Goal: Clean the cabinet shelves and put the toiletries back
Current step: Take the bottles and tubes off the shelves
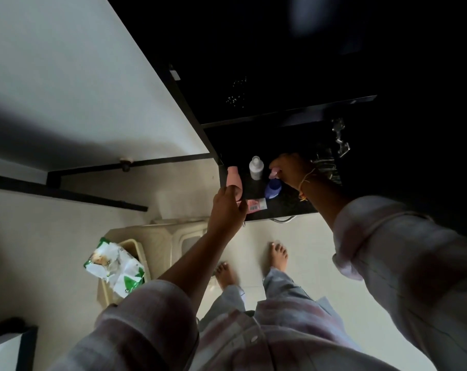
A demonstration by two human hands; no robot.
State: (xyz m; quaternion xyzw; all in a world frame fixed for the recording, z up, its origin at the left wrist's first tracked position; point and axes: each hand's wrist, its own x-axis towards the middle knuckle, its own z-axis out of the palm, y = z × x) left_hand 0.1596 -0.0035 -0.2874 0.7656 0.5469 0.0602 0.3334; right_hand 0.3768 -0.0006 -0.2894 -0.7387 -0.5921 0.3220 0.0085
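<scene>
Dark shelf: left hand grips pink bottle.

Both arms reach fwd, sleeves rolled; left hand curled, knuckles up, gripping; right hand bent down at wrist, fingers pinching, thread band on wrist; bare feet apart below.

A single head-worn wide-angle view looks steeply down from close above the person's arms. It faces the dark speckled cabinet shelf and the pale tiled floor beneath.
</scene>
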